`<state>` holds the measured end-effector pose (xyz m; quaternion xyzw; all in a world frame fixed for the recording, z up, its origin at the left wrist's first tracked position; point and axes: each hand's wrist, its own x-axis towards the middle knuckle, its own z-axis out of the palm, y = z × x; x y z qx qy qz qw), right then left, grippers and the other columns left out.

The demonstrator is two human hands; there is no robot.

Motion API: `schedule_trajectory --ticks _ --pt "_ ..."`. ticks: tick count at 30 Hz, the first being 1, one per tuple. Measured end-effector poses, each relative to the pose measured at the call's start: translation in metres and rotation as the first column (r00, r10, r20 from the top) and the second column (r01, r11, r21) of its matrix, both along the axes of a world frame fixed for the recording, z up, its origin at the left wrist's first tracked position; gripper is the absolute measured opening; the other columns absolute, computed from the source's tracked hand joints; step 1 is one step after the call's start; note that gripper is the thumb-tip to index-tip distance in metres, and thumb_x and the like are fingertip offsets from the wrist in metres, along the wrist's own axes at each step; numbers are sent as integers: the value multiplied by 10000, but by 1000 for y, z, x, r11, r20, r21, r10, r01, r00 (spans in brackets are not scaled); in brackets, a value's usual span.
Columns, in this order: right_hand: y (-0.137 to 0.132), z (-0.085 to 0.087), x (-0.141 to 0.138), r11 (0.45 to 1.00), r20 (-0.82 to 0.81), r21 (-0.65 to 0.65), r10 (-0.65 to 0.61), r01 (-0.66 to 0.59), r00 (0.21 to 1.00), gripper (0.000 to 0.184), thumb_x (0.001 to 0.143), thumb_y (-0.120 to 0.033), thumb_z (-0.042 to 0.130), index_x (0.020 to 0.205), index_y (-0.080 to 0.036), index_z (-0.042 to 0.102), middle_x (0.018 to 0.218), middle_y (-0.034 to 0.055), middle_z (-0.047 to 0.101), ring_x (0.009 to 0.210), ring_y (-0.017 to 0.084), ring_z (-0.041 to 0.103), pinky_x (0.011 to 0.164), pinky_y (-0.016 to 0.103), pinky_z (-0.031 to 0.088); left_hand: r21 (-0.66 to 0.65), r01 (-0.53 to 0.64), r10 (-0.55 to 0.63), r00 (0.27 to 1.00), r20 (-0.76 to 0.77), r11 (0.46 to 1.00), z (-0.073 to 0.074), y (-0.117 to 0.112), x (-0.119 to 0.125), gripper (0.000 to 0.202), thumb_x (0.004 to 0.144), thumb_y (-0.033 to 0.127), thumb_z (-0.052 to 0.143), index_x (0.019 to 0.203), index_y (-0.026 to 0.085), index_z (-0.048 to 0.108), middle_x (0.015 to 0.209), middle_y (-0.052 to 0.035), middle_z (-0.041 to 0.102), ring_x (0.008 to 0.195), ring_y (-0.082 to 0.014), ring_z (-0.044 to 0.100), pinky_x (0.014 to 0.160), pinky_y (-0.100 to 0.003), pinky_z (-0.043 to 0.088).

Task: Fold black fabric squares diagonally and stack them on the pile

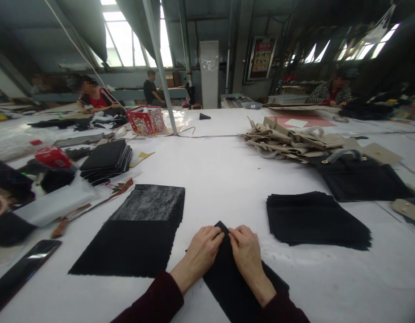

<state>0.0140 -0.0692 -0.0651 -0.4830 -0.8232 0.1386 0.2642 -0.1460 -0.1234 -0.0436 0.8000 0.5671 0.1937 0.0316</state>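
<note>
A black fabric piece lies folded on the white table, its narrow end pointing away from me. My left hand pinches its left edge near the far tip. My right hand grips the opposite edge close by, fingers curled in. Part of the cloth is hidden under my right wrist. To the left is a stack of black fabric sheets, the top one with a grey speckled band at its far end. On the right sits another pile of black fabric pieces.
A black handbag and a heap of beige pieces lie at the back right. Folded black pieces, a red patterned box and a metal pole stand at the left. Several people work farther back.
</note>
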Motion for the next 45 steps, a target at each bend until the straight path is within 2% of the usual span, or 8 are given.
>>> schedule_trajectory --ticks 4,8,15,18,31,45 --pt "-7 -14 0 981 -47 188 51 -41 998 261 945 -110 464 1060 -206 678 820 35 566 822 181 513 754 313 334 79 -41 36 998 55 996 -13 -2 -1 205 952 136 471 1106 179 598 1040 -69 622 970 -223 570 852 -386 496" --pt "-8 -16 0 961 -13 260 105 -98 994 254 950 -105 454 1077 -176 662 822 45 550 820 192 485 736 325 334 97 -99 90 992 89 990 -18 -4 -3 208 962 178 482 1140 181 591 1037 -74 617 958 -230 563 843 -395 480" --pt "-12 -14 -1 938 106 304 141 -167 984 324 962 -97 385 1204 -130 597 858 70 544 822 212 469 736 355 361 44 -125 125 992 12 991 -11 -3 -3 436 948 135 465 1377 216 458 1103 -81 594 962 -228 552 839 -393 481" --pt "-12 -14 -1 930 125 320 147 -180 981 347 961 -85 357 1230 -117 573 869 76 543 822 217 471 733 365 365 31 -125 125 992 -7 992 -12 -2 -3 451 945 127 456 1379 251 464 1106 -75 583 968 -224 552 849 -393 480" --pt "-13 -14 -2 925 159 317 164 -208 973 360 957 -82 340 1251 -131 543 878 72 537 810 217 481 726 374 384 -37 -164 165 986 32 986 -16 0 -4 475 927 107 477 1374 268 470 1141 -65 564 1017 -225 527 909 -405 456" --pt "-11 -13 -4 909 150 355 176 -219 973 357 960 -81 334 1250 -110 540 858 68 532 796 209 477 712 364 372 -85 -188 192 981 42 979 -13 1 -6 466 937 133 474 1378 282 457 1147 -51 558 1028 -216 509 921 -398 433"
